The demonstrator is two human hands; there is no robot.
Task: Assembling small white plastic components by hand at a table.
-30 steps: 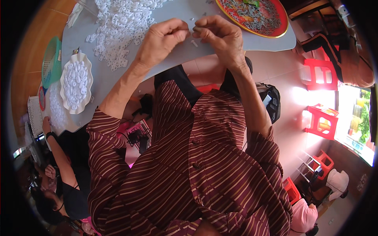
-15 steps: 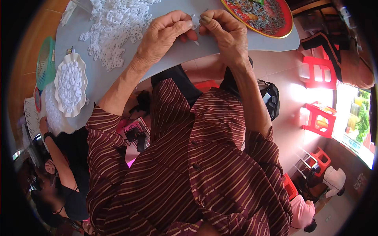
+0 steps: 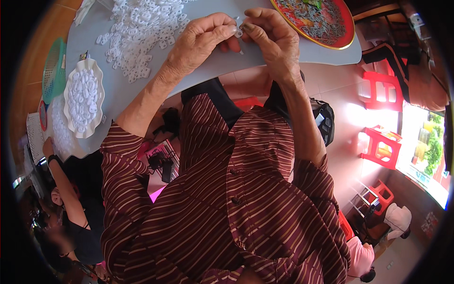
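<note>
Over the near edge of the grey table (image 3: 283, 54), two hands are working one small white plastic piece (image 3: 239, 32).

The left hand (image 3: 198, 42) and right hand (image 3: 269, 38) are both pinching it at the fingertips, closed around it between them. The loose pile of white pieces (image 3: 142, 28) is lying just beside. Keeping the grip light and the piece square to the thumbs looks wise, since it is tiny and slippery.
</note>
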